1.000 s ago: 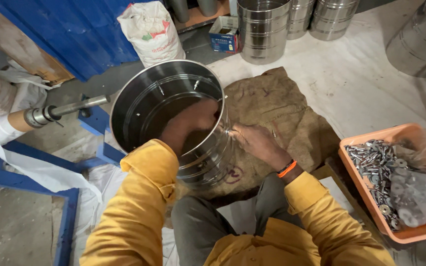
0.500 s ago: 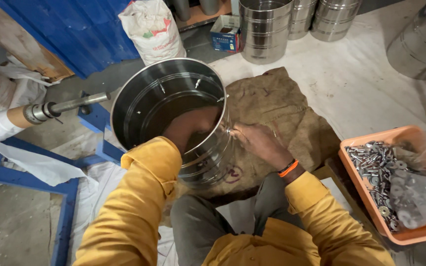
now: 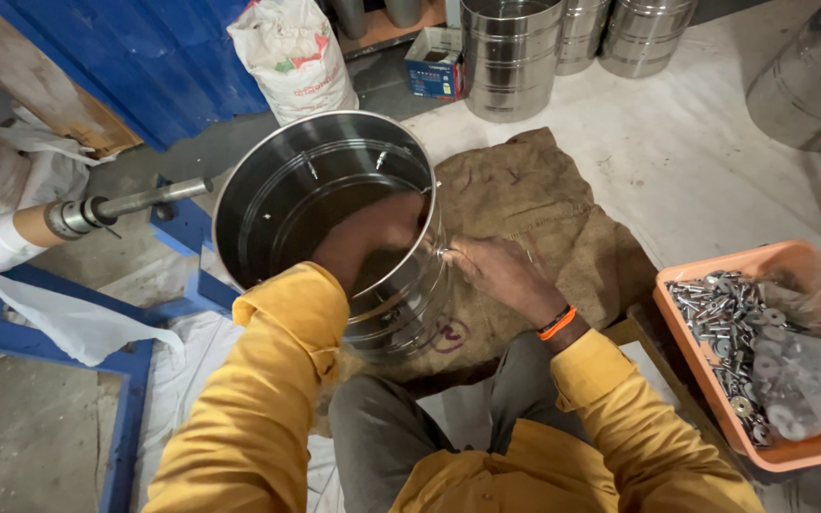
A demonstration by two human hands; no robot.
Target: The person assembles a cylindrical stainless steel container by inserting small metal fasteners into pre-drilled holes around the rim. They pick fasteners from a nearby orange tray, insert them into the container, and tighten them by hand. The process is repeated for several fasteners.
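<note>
While the left hand (image 3: 372,237) sits inside the steel drum (image 3: 334,218), status per the head view:

Left fingers: inside the drum, against the inner wall on the right side; curled, but can't tell whether they clamp anything.
Right fingers: together, pinched on a small metal fastener (image 3: 445,253) at the drum's outer wall, just below the rim.
Right hand (image 3: 501,275): outside the drum, directly opposite the left hand, wall between them; orange band on the wrist.
Sleeves: both yellow; left forearm goes over the rim and down into the drum.
Steel drum: shiny, open top, tilted slightly toward the person, resting on the burlap sack (image 3: 544,214) in front of the knees.
Drum wall: a few small studs show on the far inner side.
Burlap sack: spread flat on the floor, under and right of the drum.
Orange tray (image 3: 705,380): to the right, near the right elbow, holding metal bolts and washers (image 3: 729,323); clear plastic bag over its far end.
Blue frame (image 3: 182,247): left of the drum, with a metal shaft (image 3: 125,207) sticking out.
Background: more steel drums (image 3: 510,57) stacked at top, white sack (image 3: 292,57) against the blue wall.
</note>
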